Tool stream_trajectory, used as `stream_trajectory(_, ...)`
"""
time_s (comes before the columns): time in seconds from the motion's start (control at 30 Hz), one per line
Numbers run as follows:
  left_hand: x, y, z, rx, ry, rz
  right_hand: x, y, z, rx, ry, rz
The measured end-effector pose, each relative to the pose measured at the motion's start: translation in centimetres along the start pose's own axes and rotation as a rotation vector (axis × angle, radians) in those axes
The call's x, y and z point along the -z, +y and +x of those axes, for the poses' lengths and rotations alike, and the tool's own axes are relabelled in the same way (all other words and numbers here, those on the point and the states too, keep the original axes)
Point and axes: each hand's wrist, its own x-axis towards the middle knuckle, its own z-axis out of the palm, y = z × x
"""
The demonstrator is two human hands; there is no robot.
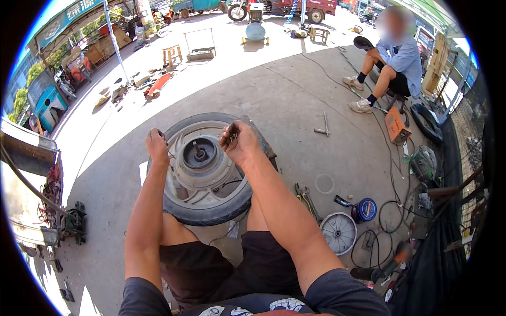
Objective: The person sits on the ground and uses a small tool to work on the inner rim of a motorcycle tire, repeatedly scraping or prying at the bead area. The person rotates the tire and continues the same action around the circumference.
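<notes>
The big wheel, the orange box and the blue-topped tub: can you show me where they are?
Big wheel (204,171), head view: on its pale hub.
Orange box (396,126), head view: on its side.
Blue-topped tub (367,209), head view: on its round top.

Matt metal wheel (206,173); rubber tyre (203,217); rough concrete floor (298,105).

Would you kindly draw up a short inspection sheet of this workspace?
Surface: grey concrete floor, partly sunlit.
Job's things: tyred wheel, hub facing up, with a shaft at its centre.
Clutter: T-shaped wrench, pliers, round metal part and blue-topped tub on the right.
Hands: left hand near the wheel's left edge, right hand over its right side; grips unclear.
Cables: black cables trail and loop across the floor at right.
Surroundings: seated person, orange box-shaped machine, parked vehicles beyond.
</notes>
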Motion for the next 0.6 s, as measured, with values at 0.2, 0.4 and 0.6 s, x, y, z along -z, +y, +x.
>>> stream_trajectory(0.2, -0.6, 1.0, 0.3, 0.104, -0.107, -0.045, 0.0, -0.1, -0.1, -0.018, -0.007, 0.012)
stream_trajectory(0.4, 0.2, 2.0, 1.6, 0.299, -0.372, -0.151, 0.0, -0.3, -0.1, -0.01, -0.012, -0.009)
stream_trajectory(0.6, 0.6, 0.8, 1.4, 0.222, -0.312, -0.155, 0.0, -0.4, -0.1, -0.011, -0.017, -0.007)
